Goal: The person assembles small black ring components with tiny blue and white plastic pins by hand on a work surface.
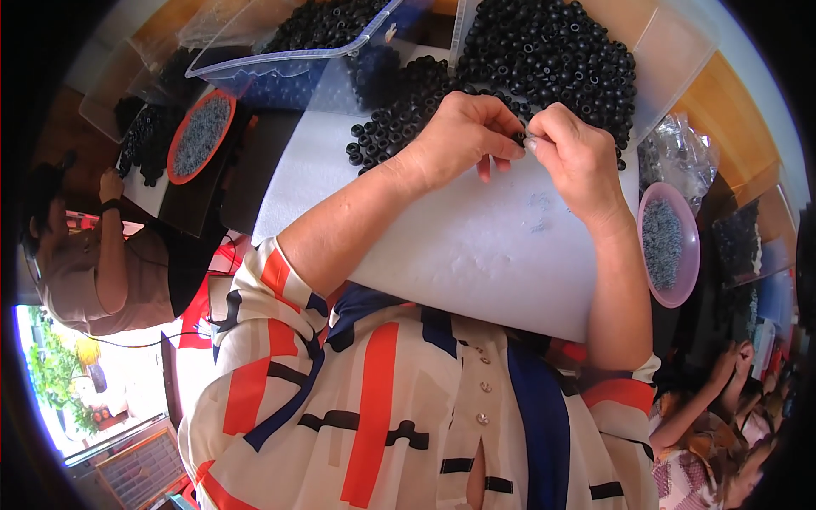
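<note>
In the head view we see our left hand (459, 136) and right hand (574, 157) meeting fingertip to fingertip above the white foam sheet (476, 246) on the worktop. The left fingers (501, 127) are curled shut and the right fingers (544, 132) are pinched; between them sits what looks like one small black ring-shaped bead (519, 136), mostly hidden, so we cannot tell its axis. The heap of black ring-shaped beads (552, 59) lies just beyond both hands, nearest the right fingertips, with a smaller spill (387, 127) beside the left wrist. A pink round dish of small grey parts (667, 242) sits to the right of the right forearm, apart from it.
</note>
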Available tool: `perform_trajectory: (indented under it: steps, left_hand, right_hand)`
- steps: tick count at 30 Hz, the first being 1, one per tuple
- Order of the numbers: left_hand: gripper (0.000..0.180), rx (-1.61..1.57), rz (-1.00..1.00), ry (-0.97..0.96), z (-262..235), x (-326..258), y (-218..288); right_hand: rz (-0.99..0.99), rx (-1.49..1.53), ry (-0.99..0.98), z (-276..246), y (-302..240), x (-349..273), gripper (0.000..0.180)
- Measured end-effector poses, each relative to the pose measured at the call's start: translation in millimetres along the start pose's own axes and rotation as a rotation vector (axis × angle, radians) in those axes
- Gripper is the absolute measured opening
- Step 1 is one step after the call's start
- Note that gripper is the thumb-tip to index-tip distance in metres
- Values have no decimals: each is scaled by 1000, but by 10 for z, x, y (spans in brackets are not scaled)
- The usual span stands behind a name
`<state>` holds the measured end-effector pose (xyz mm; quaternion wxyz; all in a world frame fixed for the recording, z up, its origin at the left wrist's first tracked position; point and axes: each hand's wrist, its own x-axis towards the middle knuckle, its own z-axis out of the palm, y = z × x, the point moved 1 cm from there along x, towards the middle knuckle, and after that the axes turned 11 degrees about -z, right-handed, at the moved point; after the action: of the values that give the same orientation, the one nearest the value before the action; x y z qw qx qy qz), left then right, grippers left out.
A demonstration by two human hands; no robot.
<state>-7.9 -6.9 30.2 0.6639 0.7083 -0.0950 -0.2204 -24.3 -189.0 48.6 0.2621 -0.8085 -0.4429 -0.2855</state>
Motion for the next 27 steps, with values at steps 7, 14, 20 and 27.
perform_trajectory:
  steps: [7,14,20,27]
  left_hand:
    - [13,37,-7,20,-26,-5,15]
    - [15,40,-17,23,-26,-1,11]
    - [14,-86,-49,26,-56,-9,38]
    - [13,-152,-85,6,-109,-1,19]
  right_hand:
    - [-143,-190,-56,13,-77,34,16]
    - [-199,-215,-58,31,-84,33,15]
    - [-40,0,39,45,-77,40,24]
    - [-54,-5,90,202,1,-14,25]
